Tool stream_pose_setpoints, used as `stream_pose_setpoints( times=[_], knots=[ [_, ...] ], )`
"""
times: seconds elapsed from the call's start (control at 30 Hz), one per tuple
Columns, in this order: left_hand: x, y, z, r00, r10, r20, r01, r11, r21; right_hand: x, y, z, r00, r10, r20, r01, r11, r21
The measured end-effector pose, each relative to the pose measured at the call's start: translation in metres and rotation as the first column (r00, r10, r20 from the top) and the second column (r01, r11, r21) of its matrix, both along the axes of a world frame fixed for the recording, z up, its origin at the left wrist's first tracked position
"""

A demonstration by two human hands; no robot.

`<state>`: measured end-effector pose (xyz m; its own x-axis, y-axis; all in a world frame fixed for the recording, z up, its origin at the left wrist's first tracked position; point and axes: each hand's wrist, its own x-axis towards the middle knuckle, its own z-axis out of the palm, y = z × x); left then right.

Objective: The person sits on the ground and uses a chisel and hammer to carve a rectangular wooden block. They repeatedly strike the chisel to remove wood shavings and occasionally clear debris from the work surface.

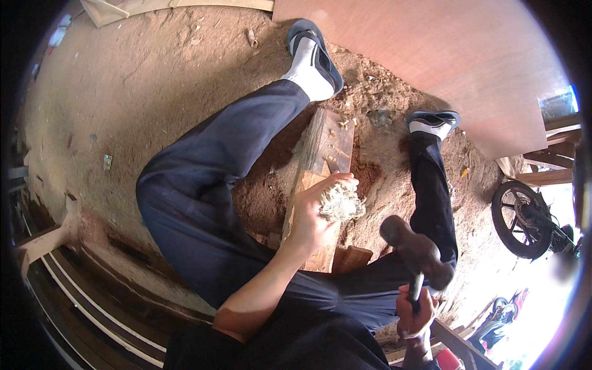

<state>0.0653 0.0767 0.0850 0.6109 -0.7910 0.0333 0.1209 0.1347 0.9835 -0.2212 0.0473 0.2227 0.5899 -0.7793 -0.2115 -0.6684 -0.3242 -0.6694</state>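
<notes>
My left hand [311, 213] is closed around a chisel [342, 202], whose pale wooden handle end is frayed and mushroomed. The dark blade shows just past my fingers and points at the wooden beam [316, 145]; I cannot tell whether its tip touches the wood. That beam lies lengthwise between my legs. A hammer [419, 250] is in my right hand [416, 313], gripped by its handle above my right thigh. Its dark head is raised, apart from the chisel, to the right of it.
Wood chips [354, 92] litter the dirt floor [111, 92] around the beam's far end. A wooden panel [431, 55] lies beyond my feet. Small wood blocks [353, 259] sit beside the beam. To the right stands a motorcycle wheel [523, 219]; long timbers [105, 302] fill the lower left.
</notes>
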Motion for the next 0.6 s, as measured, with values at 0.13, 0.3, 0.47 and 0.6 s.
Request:
stream_pose_setpoints(
  times=[0.13, 0.3, 0.47, 0.6],
  knots=[
    [0.004, 0.002, -0.002, 0.994, 0.012, 0.107, -0.016, 0.999, 0.033, -0.018, 0.006, 0.003, 0.999, 0.022, 0.028, -0.025, 0.995, 0.095],
    [0.008, 0.0, -0.003, 0.996, -0.036, 0.086, 0.031, 0.997, 0.068, 0.038, -0.022, 0.023, 0.932, 0.356, 0.075, -0.334, 0.919, -0.212],
    [0.007, -0.004, -0.003, 0.999, -0.016, 0.042, 0.014, 0.999, 0.04, 0.047, -0.033, 0.019, 0.909, 0.404, 0.101, -0.387, 0.909, -0.158],
    [0.006, 0.003, -0.006, 0.994, -0.049, -0.102, 0.054, 0.997, 0.049, 0.052, -0.033, 0.004, 0.919, 0.393, -0.03, -0.394, 0.91, -0.129]
  ],
)
